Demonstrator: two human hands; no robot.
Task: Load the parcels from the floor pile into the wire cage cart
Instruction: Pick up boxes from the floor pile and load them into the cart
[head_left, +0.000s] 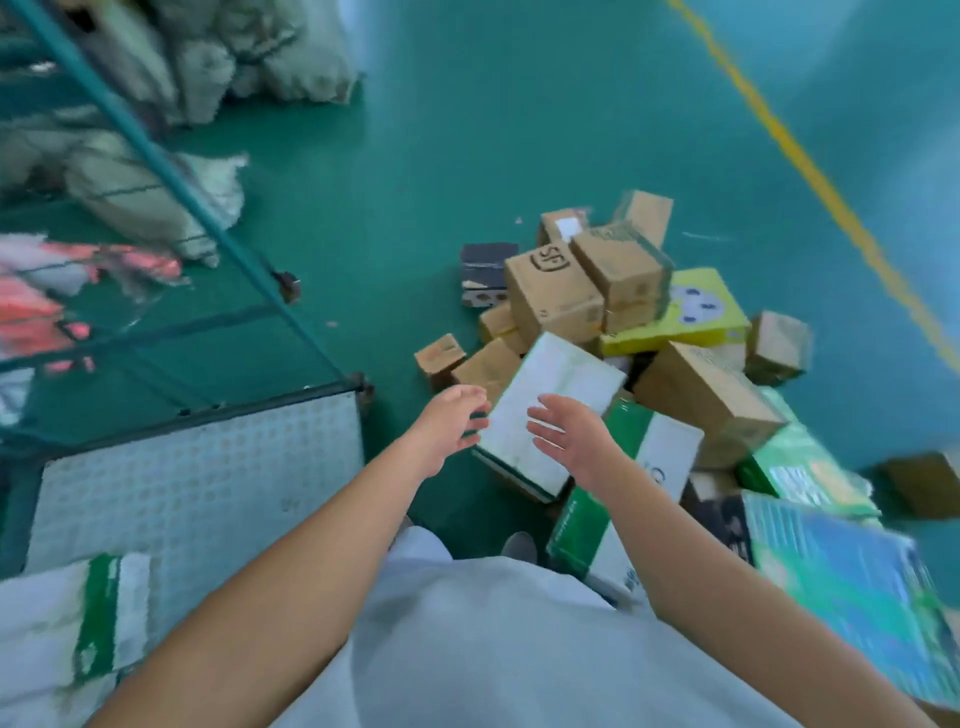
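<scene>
Head view, looking down: at far left stands the wire cage cart (171, 171) with its teal metal frame, its pale perforated floor panel (197, 483) partly bare, and one white parcel with a green band (78, 618) already lying on it at the lower left corner. Blurred grey sacks (249, 52) sit beyond the cart on the green floor (415, 182).

Moving right, the left hand (451, 425) reaches forward with fingers loosely curved, holding nothing, its fingertips just beside the left edge of a flat white rectangular box with green edging (545, 410). That box lies tilted on the near slope of the floor pile. The right hand (569, 435) hovers over the box's near right part, fingers spread and relaxed, also empty; whether it touches the surface I cannot tell.

Further right, the heap of brown cardboard cartons (561, 296) spreads out, with a yellow printed box (696, 312) among them and green-and-white cartons (623, 499) nearer the person.

The step in hand looks like the reach for the next parcel. The next move likely calls for both hands to clamp the white box by opposite edges, lift it clear, and swing it left into the cart.
</scene>
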